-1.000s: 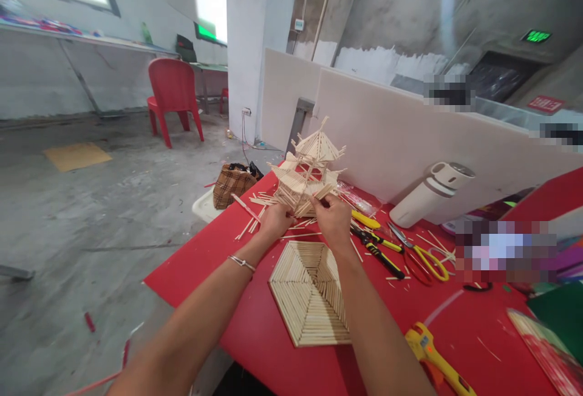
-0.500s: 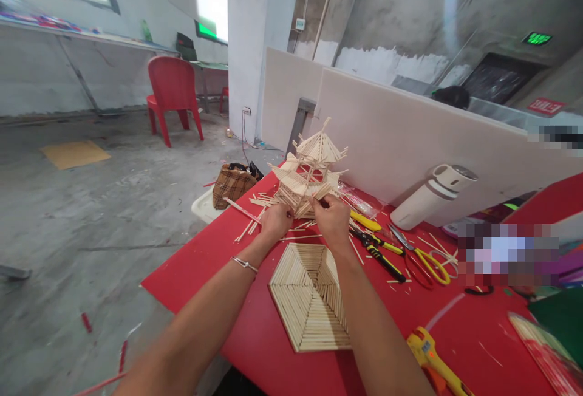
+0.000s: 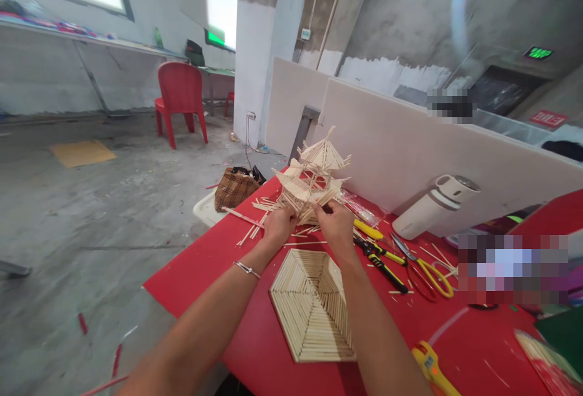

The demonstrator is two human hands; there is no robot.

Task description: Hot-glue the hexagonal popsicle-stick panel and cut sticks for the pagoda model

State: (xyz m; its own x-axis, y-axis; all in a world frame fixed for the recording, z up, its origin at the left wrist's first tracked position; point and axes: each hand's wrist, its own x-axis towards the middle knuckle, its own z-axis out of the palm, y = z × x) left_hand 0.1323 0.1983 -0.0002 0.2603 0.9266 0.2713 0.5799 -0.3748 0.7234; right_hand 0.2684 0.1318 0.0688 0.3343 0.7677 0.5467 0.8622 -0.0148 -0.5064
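A pagoda model (image 3: 321, 159) built of thin wooden sticks, with tiered roofs and upturned corners, stands at the far end of the red table. My left hand (image 3: 280, 226) is closed at its lower left edge; the fingertips are pressed together and what is in them is too small to make out. My right hand (image 3: 334, 220) pinches a few thin wooden sticks (image 3: 326, 197) at the model's lower right side. Nearer to me, a hexagonal panel of sticks (image 3: 310, 311) lies flat, partly covered by my right forearm. Loose sticks (image 3: 248, 235) are scattered around the model's base.
Right of my hands lie black-and-yellow pliers (image 3: 385, 271), yellow-handled scissors (image 3: 435, 277) and a yellow glue gun (image 3: 432, 368). A white bottle (image 3: 430, 208) stands by the pale partition (image 3: 387, 135). A plaid bag (image 3: 234, 189) sits beyond the table's left edge.
The whole view has shifted slightly, so the scene sits a little lower and further right. Both hands stay at the base of the pagoda model, with only slight movement of the fingers.
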